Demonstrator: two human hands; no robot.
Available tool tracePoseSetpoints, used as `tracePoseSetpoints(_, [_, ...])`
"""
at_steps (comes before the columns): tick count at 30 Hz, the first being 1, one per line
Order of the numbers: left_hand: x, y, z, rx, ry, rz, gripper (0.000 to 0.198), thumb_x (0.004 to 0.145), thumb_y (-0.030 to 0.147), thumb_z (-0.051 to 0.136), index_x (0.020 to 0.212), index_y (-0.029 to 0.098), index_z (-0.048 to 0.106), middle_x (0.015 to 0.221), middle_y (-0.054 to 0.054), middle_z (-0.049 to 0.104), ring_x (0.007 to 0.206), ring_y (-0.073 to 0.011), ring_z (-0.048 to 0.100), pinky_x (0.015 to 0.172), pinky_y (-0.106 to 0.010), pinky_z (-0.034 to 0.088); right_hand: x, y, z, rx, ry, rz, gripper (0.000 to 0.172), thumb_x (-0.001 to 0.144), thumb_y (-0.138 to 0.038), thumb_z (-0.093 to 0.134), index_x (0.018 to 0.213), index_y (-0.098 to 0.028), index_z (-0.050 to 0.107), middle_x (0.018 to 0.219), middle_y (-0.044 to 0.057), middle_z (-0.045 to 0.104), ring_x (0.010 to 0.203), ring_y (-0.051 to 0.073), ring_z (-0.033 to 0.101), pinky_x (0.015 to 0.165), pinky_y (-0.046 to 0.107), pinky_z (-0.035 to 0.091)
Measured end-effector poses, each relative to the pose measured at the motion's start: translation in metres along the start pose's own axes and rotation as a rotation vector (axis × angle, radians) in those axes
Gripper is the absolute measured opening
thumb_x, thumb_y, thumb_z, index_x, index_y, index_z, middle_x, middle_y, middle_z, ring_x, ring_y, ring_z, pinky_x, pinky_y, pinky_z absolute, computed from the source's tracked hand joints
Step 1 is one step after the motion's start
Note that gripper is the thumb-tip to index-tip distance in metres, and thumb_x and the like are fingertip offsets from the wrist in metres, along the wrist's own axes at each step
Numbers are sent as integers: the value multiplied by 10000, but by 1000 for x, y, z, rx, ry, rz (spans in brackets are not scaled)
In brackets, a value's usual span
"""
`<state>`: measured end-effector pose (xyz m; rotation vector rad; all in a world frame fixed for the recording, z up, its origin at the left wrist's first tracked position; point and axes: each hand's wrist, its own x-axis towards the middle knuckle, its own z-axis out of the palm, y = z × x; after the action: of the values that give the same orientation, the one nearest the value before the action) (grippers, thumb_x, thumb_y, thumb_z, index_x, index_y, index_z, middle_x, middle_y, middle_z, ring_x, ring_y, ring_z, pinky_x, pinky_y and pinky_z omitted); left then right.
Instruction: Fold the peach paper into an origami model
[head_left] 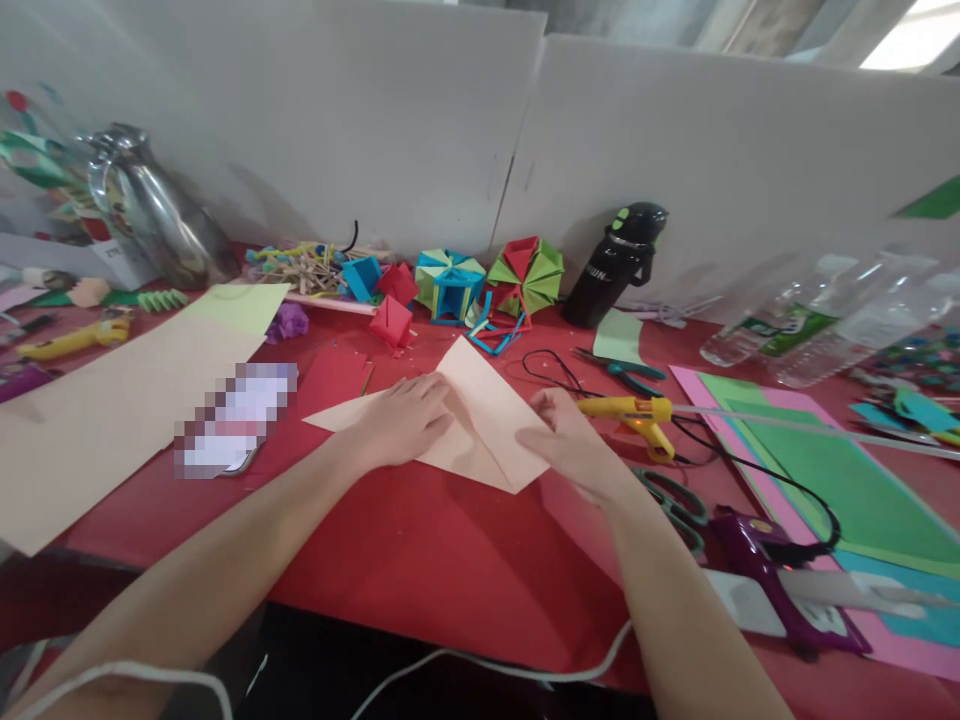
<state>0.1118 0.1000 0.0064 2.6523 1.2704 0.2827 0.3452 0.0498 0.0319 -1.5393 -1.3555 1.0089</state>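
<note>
A pale peach sheet of paper, partly folded with a crease running through its middle, lies on the red tabletop in front of me. My left hand is on its left part, fingers bent down over the fold and closed on the paper; the fingertips are partly hidden. At the right edge, my right hand grips the same sheet between thumb and curled fingers. Just beyond the right hand lies a yellow glue gun with a long glue stick in it. Green-handled scissors are beside my right forearm.
To the left are a phone and a long peach sheet. Folded paper models, a black bottle and a steel jug line the back. On the right are coloured sheets, a purple glue gun and plastic bottles.
</note>
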Motion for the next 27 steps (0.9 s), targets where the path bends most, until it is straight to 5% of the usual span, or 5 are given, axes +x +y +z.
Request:
tracePoseSetpoints(6, [0, 0, -3, -51, -175, 109, 580, 936, 304, 311, 1501, 180, 273, 1601, -79, 175, 1486, -248, 118, 1190, -533, 97, 5, 7, -14, -83, -136, 77, 747, 693, -291, 704, 1341, -233, 337, 889, 16, 624, 765, 185, 619, 661, 309, 466])
tracePoseSetpoints(10, [-2, 4, -14, -141, -230, 247, 585, 851, 167, 390, 1426, 270, 431, 1575, -22, 269, 1473, -247, 191, 1176, -585, 107, 11, 12, -11, -127, -47, 33, 645, 746, -382, 676, 1294, -159, 418, 771, 9, 647, 716, 178, 616, 656, 305, 458])
tracePoseSetpoints(15, [0, 4, -10, -288, -104, 327, 474, 876, 133, 380, 1277, 255, 602, 1417, -29, 531, 1333, -186, 461, 1121, -392, 354, 19, 22, -5, -230, 12, -78, 520, 778, -401, 635, 1201, -134, 492, 678, 2, 649, 670, 184, 627, 665, 314, 467])
tracePoseSetpoints(20, [4, 7, -4, -132, -49, 235, 448, 937, 236, 370, 1335, 125, 543, 1471, -103, 461, 1360, -230, 418, 1134, -386, 329, 22, 26, -2, -386, -24, -152, 151, 774, -285, 584, 864, -175, 633, 735, 55, 692, 688, 191, 645, 680, 318, 480])
tracePoseSetpoints(27, [3, 8, 3, -5, -45, 236, 487, 935, 249, 349, 1402, 178, 469, 1531, -80, 373, 1398, -232, 361, 1139, -417, 304, 13, 18, 3, -527, -63, -224, 76, 767, -225, 575, 729, -193, 632, 696, 35, 687, 648, 165, 625, 620, 274, 463])
